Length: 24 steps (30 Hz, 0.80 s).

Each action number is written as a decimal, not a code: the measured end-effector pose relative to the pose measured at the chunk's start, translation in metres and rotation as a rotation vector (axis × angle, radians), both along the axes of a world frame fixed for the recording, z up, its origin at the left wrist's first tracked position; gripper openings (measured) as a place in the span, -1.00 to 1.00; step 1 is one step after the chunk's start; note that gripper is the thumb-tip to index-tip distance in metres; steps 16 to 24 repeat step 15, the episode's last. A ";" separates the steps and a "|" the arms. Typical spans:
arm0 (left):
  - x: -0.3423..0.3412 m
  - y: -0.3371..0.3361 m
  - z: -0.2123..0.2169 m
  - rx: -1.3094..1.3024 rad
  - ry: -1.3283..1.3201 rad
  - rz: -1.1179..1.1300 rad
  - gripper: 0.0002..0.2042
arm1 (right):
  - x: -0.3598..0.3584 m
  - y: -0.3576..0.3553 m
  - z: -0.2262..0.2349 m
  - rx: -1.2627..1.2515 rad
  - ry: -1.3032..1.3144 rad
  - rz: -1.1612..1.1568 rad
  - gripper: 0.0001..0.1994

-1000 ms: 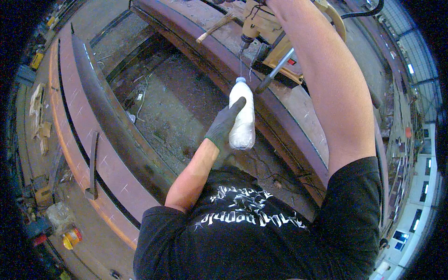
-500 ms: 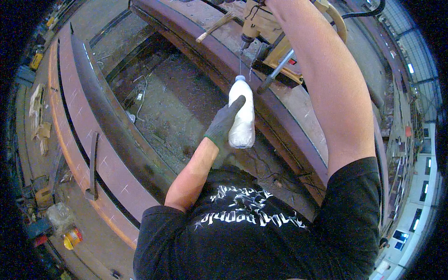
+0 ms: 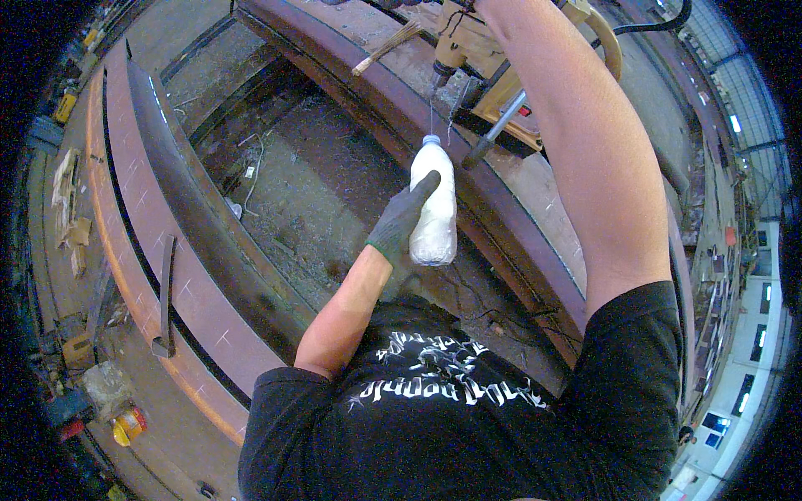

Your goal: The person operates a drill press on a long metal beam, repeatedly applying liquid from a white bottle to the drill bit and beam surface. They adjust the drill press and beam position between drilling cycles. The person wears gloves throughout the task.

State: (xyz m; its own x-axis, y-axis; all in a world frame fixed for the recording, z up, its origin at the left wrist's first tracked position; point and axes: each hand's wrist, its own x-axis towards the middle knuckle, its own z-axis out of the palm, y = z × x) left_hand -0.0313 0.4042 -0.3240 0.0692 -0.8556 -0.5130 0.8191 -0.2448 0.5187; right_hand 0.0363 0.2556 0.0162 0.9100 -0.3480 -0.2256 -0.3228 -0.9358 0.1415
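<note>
My left hand (image 3: 405, 213), in a dark grey knit glove, is closed round a white plastic bottle (image 3: 433, 209). The bottle's pale blue cap (image 3: 430, 140) points away from me, and a thin line runs from it toward the drill tip. That tip belongs to a tan drilling machine (image 3: 455, 42) standing on a long rusty steel beam (image 3: 368, 104). My bare right forearm reaches up past the machine to the top edge. Only a dark sliver of what may be its gloved hand (image 3: 399, 3) shows there; its grip is hidden.
A brush with a wooden handle (image 3: 388, 48) lies on the beam left of the machine. A grey bar handle (image 3: 493, 132) sticks out from the machine. Another curved steel beam (image 3: 180, 275) with chalk marks runs along the left. A yellow-and-red container (image 3: 129, 426) stands on the floor.
Almost nothing differs. The left hand keeps the bottle in about the same place, and the bar handle on the machine has shifted very slightly.
</note>
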 end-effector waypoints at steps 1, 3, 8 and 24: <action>-0.001 0.000 0.002 0.002 0.005 -0.007 -0.45 | 0.008 -0.013 -0.008 -0.063 0.028 0.058 -0.54; 0.000 0.001 0.004 0.012 0.019 -0.008 -0.45 | 0.011 -0.001 -0.009 -0.158 0.065 0.109 -0.56; 0.001 -0.002 -0.006 0.026 -0.045 0.006 -0.48 | -0.005 0.012 0.007 -0.068 0.042 0.026 -0.57; 0.004 -0.001 0.000 0.009 -0.089 -0.027 -0.39 | -0.003 0.004 0.007 0.045 0.015 -0.026 -0.40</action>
